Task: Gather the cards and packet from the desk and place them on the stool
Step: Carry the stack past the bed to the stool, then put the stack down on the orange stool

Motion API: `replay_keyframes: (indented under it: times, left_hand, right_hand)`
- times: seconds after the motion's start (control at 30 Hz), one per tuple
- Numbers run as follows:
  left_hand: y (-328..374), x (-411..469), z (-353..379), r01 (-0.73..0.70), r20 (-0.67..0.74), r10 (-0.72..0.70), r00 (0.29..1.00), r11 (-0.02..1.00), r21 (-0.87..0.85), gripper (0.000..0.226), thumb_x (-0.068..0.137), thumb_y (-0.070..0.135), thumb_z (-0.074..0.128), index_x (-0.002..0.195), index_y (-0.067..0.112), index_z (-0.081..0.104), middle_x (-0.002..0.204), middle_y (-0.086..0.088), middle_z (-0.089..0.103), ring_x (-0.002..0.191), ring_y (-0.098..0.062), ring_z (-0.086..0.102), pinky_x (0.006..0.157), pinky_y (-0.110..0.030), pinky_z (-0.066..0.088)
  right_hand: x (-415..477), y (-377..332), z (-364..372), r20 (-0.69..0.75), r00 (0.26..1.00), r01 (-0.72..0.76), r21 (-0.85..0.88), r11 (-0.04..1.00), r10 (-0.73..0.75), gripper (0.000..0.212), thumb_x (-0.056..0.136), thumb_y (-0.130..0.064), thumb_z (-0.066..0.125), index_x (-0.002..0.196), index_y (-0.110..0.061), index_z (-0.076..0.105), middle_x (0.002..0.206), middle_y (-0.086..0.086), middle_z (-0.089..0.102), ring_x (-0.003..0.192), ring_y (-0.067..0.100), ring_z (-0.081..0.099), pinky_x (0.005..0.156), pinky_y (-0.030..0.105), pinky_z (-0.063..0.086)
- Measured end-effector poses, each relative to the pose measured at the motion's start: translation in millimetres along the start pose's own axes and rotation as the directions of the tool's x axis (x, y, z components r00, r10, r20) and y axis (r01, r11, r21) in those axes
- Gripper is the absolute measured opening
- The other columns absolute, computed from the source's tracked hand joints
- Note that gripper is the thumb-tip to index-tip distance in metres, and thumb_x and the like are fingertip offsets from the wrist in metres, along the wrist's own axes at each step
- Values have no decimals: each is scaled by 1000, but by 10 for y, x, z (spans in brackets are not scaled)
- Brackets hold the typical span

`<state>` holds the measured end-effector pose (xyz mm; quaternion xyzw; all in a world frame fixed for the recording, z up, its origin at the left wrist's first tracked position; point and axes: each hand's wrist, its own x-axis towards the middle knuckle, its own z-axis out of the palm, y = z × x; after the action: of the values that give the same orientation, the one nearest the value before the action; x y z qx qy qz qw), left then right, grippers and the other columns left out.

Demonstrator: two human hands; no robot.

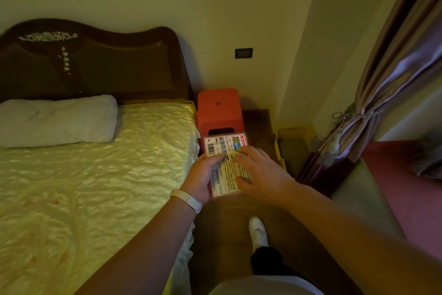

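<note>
Carrying the packet (226, 165) toward the red stool (218, 109), the person is on the last leg of the job.

Biggest thing in the room is the bed (95, 170) with its shiny yellow cover, running along the left; the stool stands on the floor in the gap at the bed's head-end corner, its seat bare, with a yellow bin (290, 144) near it on the right. The packet, printed with a barcode, is up in the air short of the stool's near edge. The left hand (203, 177) is clamped on its left edge, thumb on top; the right hand (258, 172) lies spread on its face with fingers loosely apart. Whether cards sit under the packet I cannot tell. The gathering looks done; setting it all down on the seat is left.
</note>
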<state>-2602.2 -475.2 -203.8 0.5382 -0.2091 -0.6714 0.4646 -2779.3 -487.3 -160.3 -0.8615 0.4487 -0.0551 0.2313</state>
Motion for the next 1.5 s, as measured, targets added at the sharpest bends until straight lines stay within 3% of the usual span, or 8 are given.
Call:
replay_keyframes:
  times: [0.4,0.63,0.83,1.1,1.3,1.4,1.5]
  left_hand:
    - [879,1576,768,4,-79,-5,997,1000,-7,38,90,23,67,126,13,64,119,-19,71,105,-36,70,75,-42,57]
    - [1360,2004,690,-34,-150,31,988,999,-17,36,92,19,64,125,8,64,110,-19,74,89,-29,73,63,-36,59]
    - [1515,2476,456,-17,-166,5,986,997,-70,38,91,18,63,128,7,62,122,-26,67,98,-35,70,73,-42,58]
    - [1844,3431,51,51,-110,-66,992,990,-135,38,91,19,63,127,7,64,123,-24,67,104,-36,69,78,-44,58]
    - [2368,4109,-221,73,-42,-82,996,981,-182,28,94,14,59,120,6,67,105,-18,76,87,-29,75,64,-37,60]
    - [2561,4442,-396,38,-80,-50,996,988,-148,23,92,9,63,114,7,68,98,-16,78,84,-28,76,67,-38,59]
    - [2640,4654,-536,62,-97,-76,992,989,-137,19,91,9,64,110,8,68,99,-16,78,86,-29,76,71,-40,60]
  right_hand:
    - [1474,1253,-791,21,998,58,39,998,-59,54,93,-38,53,141,-25,34,149,-4,26,137,17,25,106,37,42]
    - [2180,1341,-951,0,990,144,57,988,-144,54,93,-39,52,141,-24,33,148,-4,24,136,16,27,103,34,41]
    - [2745,1431,-919,45,985,163,59,985,-166,54,94,-39,52,142,-24,33,149,-3,23,135,15,27,102,31,39]
    - [3744,1549,-838,109,990,88,28,996,-91,55,95,-39,51,143,-24,31,151,-3,21,137,16,24,105,34,38]
    - [4624,1537,-990,142,989,33,6,999,-34,56,93,-38,53,142,-23,32,149,-5,22,135,14,24,104,31,37]
    - [5004,1522,-965,102,992,-96,156,983,81,56,91,-32,60,141,-21,36,144,-9,27,130,10,32,101,26,42]
    - [5216,1545,-881,115,970,-238,297,925,213,56,89,-26,64,138,-22,37,139,-9,32,123,12,45,92,32,54]
